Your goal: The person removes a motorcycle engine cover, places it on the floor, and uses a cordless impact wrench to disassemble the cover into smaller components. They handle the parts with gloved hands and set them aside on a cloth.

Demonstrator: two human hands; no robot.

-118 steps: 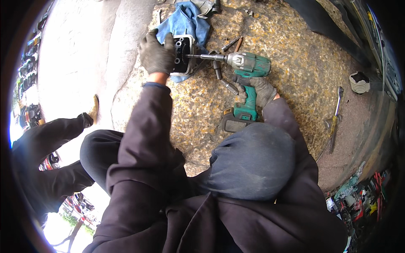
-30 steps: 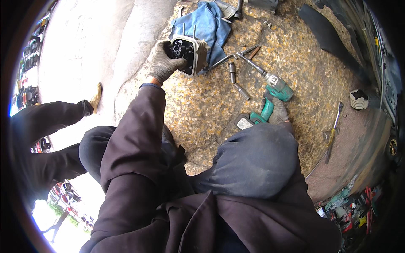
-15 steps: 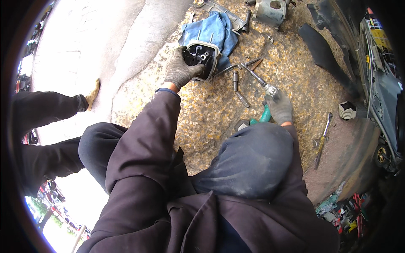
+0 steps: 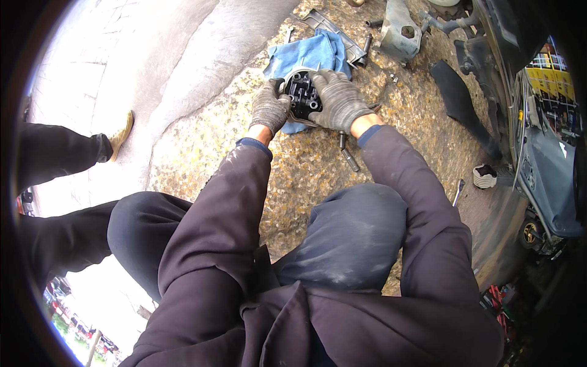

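Observation:
An engine cylinder head (image 4: 302, 93), with a black, oily cavity and bright metal bolts inside, lies on a blue cloth (image 4: 306, 55). My left hand (image 4: 270, 107), in a grey knit glove, grips its left side with the thumb at the rim. On the opposite side my gloved right hand (image 4: 340, 101) wraps round the edge, fingers over the far rim and thumb at the near one. Both palms and part of the rim are hidden. Just below my right hand, a metal socket (image 4: 350, 160) rests on the stony ground.
A spanner (image 4: 289, 33) and a grey bracket (image 4: 336, 37) lie beyond the cloth. Farther right are a metal housing (image 4: 400, 33), a long dark panel (image 4: 457, 95) and a ribbed pale hose end (image 4: 485, 177). Another person's leg and shoe (image 4: 122, 136) are at left.
My right hand has let go of the green-handled power ratchet, now out of sight, and moved up and left onto the cylinder head. The left hand still holds it.

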